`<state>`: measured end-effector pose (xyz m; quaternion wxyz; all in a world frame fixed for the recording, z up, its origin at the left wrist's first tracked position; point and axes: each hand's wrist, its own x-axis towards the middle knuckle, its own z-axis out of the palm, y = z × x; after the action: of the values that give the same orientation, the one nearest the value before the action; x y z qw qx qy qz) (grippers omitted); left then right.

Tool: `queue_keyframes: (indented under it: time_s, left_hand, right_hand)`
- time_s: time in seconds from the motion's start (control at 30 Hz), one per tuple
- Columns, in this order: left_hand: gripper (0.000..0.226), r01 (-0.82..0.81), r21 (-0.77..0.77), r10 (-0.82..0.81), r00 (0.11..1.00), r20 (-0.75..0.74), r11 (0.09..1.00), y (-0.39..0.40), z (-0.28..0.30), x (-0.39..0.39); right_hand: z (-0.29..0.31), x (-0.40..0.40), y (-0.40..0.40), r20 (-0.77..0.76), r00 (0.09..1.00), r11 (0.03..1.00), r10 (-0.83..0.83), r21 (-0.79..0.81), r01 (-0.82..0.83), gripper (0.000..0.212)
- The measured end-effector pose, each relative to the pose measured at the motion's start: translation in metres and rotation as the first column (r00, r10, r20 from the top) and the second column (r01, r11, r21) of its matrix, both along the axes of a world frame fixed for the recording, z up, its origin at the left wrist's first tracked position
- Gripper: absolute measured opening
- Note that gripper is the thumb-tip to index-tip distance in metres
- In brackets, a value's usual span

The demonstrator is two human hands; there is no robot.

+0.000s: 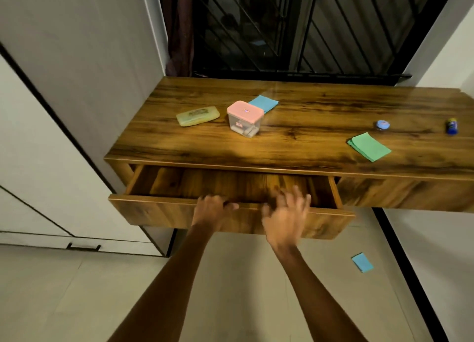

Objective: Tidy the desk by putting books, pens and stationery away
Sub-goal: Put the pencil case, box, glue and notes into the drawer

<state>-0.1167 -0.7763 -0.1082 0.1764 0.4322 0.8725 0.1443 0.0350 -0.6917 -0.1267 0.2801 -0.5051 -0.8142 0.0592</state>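
My left hand [213, 208] fingers curled over drawer [179, 210] front edge; right hand [284, 213] fingers spread, blurred, above same edge; pink-lidded box [245, 118], pencil case [197, 115] on bench [307, 141] beyond fingers; drawer interior bare.

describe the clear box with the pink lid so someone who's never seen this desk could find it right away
Start at the wooden desk below the dark window and look at its left half, above the open drawer. The clear box with the pink lid stands between a flat yellowish pencil case and a blue paper pad. It is the tallest thing there and the only see-through one.
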Motion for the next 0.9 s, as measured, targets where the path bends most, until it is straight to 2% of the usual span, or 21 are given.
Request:
queue_keyframes:
  time_s: [0.07, 0.13, 0.23, 0.4, 0.5, 0.57, 0.7, 0.77, 0.83, 0.9]
  left_hand:
    - [0.037, -0.002, -0.028, 0.002, 1.000, -0.005, 1.000, -0.006, 0.005, 0.002]
    - [0.041, -0.043, -0.038, 0.042, 0.999, -0.020, 0.998, -0.011, 0.007, 0.006]
    - [0.037, -0.103, -0.037, 0.104, 0.994, 0.022, 0.994, -0.022, 0.006, 0.013]
    - [0.029, -0.072, -0.082, 0.072, 0.997, 0.004, 0.994, -0.039, 0.001, 0.016]
    - [0.024, -0.047, -0.111, 0.052, 0.998, 0.038, 0.993, -0.044, 0.002, 0.015]
    - [0.022, -0.056, -0.077, 0.064, 0.992, 0.106, 0.995, -0.043, 0.003, 0.012]
    - [0.021, -0.082, 0.002, 0.080, 0.985, 0.154, 0.997, -0.039, 0.009, 0.005]
    - [0.020, -0.094, 0.042, 0.086, 0.984, 0.153, 0.995, -0.037, 0.016, 0.001]
    - [0.019, -0.108, 0.093, 0.090, 0.979, 0.182, 0.990, -0.032, 0.022, -0.007]
    - [0.017, -0.122, 0.144, 0.096, 0.980, 0.173, 0.982, -0.024, 0.027, -0.018]
  right_hand:
    - [0.013, -0.010, -0.008, 0.157, 0.956, 0.929, 0.246, -0.319, -0.187, 0.043]
    - [0.023, -0.013, -0.017, 0.258, 0.873, 0.832, 0.414, -0.496, -0.248, 0.041]
    - [0.037, -0.009, -0.026, 0.275, 0.825, 0.794, 0.493, -0.531, -0.298, 0.037]
    - [0.048, -0.001, -0.029, 0.303, 0.709, 0.669, 0.637, -0.674, -0.314, 0.033]
    - [0.047, -0.002, -0.037, 0.344, 0.603, 0.590, 0.720, -0.761, -0.269, 0.032]
    - [0.048, -0.004, -0.044, 0.361, 0.535, 0.539, 0.764, -0.814, -0.219, 0.037]
    - [0.053, -0.009, -0.052, 0.376, 0.418, 0.454, 0.827, -0.885, -0.102, 0.030]
    - [0.051, -0.015, -0.053, 0.399, 0.393, 0.436, 0.829, -0.900, -0.006, 0.041]
    - [0.052, -0.020, -0.049, 0.379, 0.375, 0.376, 0.846, -0.923, 0.086, 0.047]
    - [0.060, -0.027, -0.037, 0.258, 0.433, 0.241, 0.864, -0.966, 0.095, 0.031]
